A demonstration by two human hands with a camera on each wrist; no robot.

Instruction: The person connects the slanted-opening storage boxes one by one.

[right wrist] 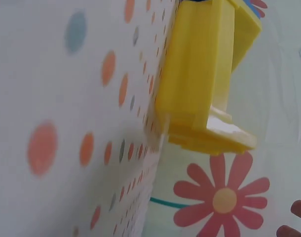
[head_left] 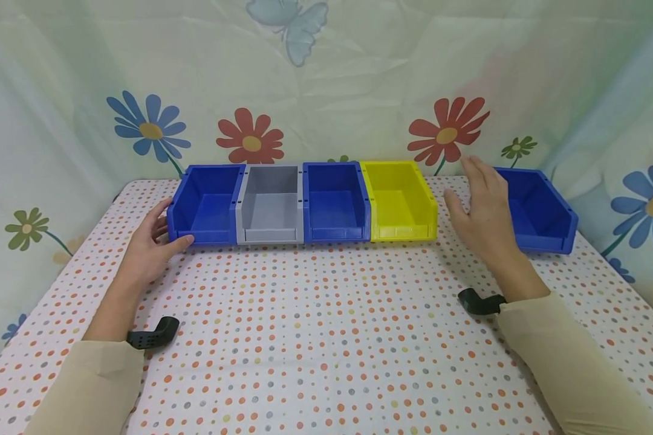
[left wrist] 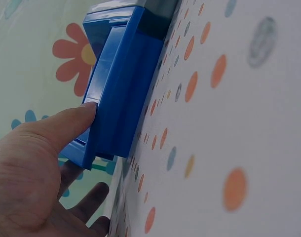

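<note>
At the left end of a row of bins, my left hand grips the corner of a blue bin; the thumb lies on its front lip and the fingers go round its left side. In the left wrist view the thumb presses the blue bin's lip. Beside it stand a grey bin, a second blue bin and a yellow bin, side by side. My right hand is raised with fingers extended, between the yellow bin and a separate blue bin, partly hiding the latter.
A dotted cloth covers the table. Behind it hangs a flowered curtain. Each wrist wears a black camera mount, one on the left and one on the right.
</note>
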